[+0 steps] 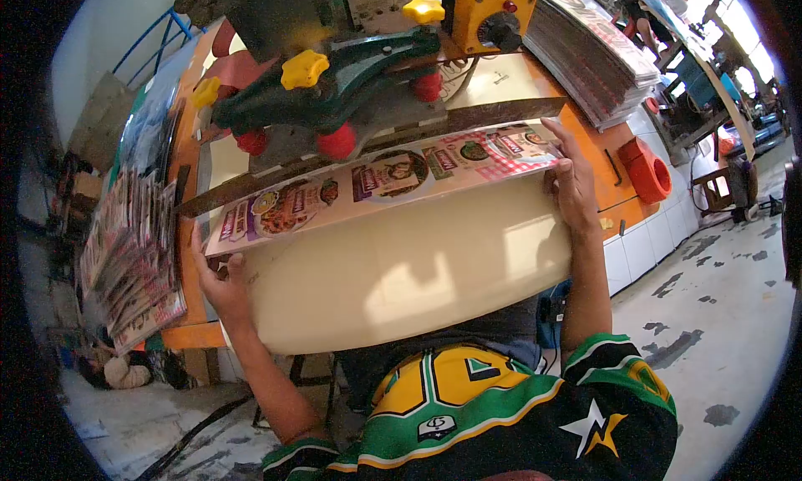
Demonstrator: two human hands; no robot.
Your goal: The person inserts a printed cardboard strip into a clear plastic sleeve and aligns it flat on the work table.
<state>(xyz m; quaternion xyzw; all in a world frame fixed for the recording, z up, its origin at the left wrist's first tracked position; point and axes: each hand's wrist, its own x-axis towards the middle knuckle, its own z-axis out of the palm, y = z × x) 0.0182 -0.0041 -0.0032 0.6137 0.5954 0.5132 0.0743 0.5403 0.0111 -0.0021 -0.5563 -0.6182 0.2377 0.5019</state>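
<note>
A long printed strip (330,190) with food pictures lies across the front of the machine, over the pale cream work surface (393,272). Whether it is one sheet or a thin stack, I cannot tell. My left hand (224,285) grips its left end, thumb on the near edge and fingers at the end. At the other end my right hand (575,180) holds it the same way. Just beyond the strip runs a straight metal bar (501,113). Above it hangs a dark green bracket (359,84) with red rubber feet (337,140) and yellow star knobs (304,69).
Printed sheets stand in a tall stack (597,63) at the back right. A looser pile (134,255) leans at the left. On the orange table (606,151) are a red ring-shaped part (645,170) and a hex key (614,167). A yellow control box (493,17) sits behind.
</note>
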